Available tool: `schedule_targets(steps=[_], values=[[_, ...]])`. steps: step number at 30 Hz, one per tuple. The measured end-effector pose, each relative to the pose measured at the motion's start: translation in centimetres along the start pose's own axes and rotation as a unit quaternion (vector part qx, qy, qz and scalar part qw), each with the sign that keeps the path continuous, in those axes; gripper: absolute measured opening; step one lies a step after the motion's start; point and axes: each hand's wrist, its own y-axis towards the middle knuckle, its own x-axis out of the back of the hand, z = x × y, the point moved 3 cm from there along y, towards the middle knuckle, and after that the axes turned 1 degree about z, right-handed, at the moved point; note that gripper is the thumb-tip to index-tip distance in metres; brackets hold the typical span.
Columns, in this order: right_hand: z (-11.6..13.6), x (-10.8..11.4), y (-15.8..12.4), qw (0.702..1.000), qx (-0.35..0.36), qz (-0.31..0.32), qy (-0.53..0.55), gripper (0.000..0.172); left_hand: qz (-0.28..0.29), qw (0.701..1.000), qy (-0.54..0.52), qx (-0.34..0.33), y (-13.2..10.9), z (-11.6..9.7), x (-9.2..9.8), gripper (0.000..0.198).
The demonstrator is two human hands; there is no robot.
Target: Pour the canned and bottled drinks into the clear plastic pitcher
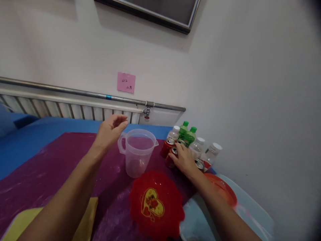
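Yellow mat lies at lower left. Left hand, open and empty, hovers beside the clear jug handle. Right hand covers a red can, centre right; clamping cannot be confirmed. Risk: crowded bottles likely topple if jostled.

The left hand hovers loosely curled, holding nothing, at the clear jug's ten o'clock, just beside its handle. At the jug's three o'clock the right hand lies on red cans, grip unclear. A red bowl sits at five o'clock.
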Motion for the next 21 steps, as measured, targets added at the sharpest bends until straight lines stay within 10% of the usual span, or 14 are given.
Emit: schedule_targets(steps=[13, 21], values=[[0.3, -1.7, 1.3, 0.999, -0.024, 0.028, 0.004, 0.055, 0.043, 0.993, -0.105, 0.036, -0.6, 1.7, 0.8, 0.037], [3.8, 7.6, -2.2, 0.978, 0.084, -0.163, 0.095, 0.050, 0.181, 0.983, -0.008, -0.021, -3.5, -2.1, 0.8, 0.031]])
